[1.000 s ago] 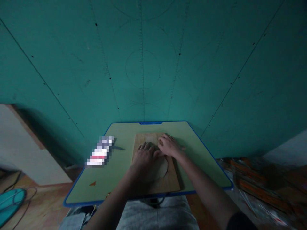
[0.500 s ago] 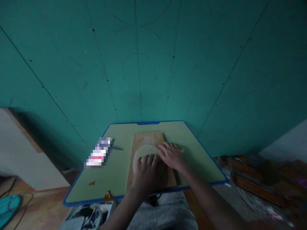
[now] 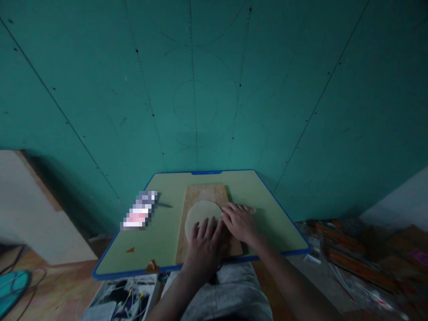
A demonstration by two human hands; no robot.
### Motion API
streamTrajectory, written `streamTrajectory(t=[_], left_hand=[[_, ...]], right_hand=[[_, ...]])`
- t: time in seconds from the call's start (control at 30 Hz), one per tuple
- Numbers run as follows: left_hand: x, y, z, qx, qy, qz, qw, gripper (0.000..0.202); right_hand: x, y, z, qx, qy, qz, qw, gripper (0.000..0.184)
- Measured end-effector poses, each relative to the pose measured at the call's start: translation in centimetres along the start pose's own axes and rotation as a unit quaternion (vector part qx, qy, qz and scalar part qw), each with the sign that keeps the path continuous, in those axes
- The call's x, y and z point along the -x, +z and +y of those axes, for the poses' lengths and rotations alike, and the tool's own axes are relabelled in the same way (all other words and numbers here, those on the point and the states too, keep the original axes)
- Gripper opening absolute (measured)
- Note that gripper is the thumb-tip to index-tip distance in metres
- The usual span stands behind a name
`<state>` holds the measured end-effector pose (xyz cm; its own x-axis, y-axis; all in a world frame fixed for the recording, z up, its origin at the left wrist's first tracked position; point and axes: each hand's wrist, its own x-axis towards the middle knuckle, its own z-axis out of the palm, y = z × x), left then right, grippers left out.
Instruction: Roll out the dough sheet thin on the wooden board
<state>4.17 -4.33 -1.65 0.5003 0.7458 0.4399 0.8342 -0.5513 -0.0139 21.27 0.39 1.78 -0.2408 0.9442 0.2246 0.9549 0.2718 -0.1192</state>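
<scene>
Dough shaping, apparently: left hand (image 3: 204, 244) on pale, round dough sheet (image 3: 202, 211), right hand (image 3: 240, 224) at edge, both half-curled, grip hidden, likely calling next for even pressing.

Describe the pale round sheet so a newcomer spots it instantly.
Before the green wall is a blue-edged table bearing a wooden board. On that board, partly covered by the left hand, lies the pale sheet; unlike the straight-edged board, it is round.
</scene>
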Motion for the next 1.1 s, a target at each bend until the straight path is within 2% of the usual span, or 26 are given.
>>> streamTrajectory(t=[0.3,0.63,0.9,1.1], left_hand=[[0.8,-0.1,0.7,-0.021,0.009,0.024,0.999,0.055],[1.7,0.7,1.7,-0.015,-0.003,0.115,0.993,0.048],[1.8,1.1,1.7,0.031,-0.009,0.14,0.99,0.039],[1.8,0.8,1.6,0.061,-0.017,0.13,0.99,0.036]], right_hand=[[1.1,1.1,0.0,-0.022,0.014,0.053,0.998,0.03],[2.2,2.9,0.8,-0.07,-0.029,0.156,0.985,0.02],[2.1,3.5,1.1,-0.102,-0.033,0.182,0.977,0.016],[2.0,3.4,1.0,-0.106,-0.036,0.184,0.977,0.016]])
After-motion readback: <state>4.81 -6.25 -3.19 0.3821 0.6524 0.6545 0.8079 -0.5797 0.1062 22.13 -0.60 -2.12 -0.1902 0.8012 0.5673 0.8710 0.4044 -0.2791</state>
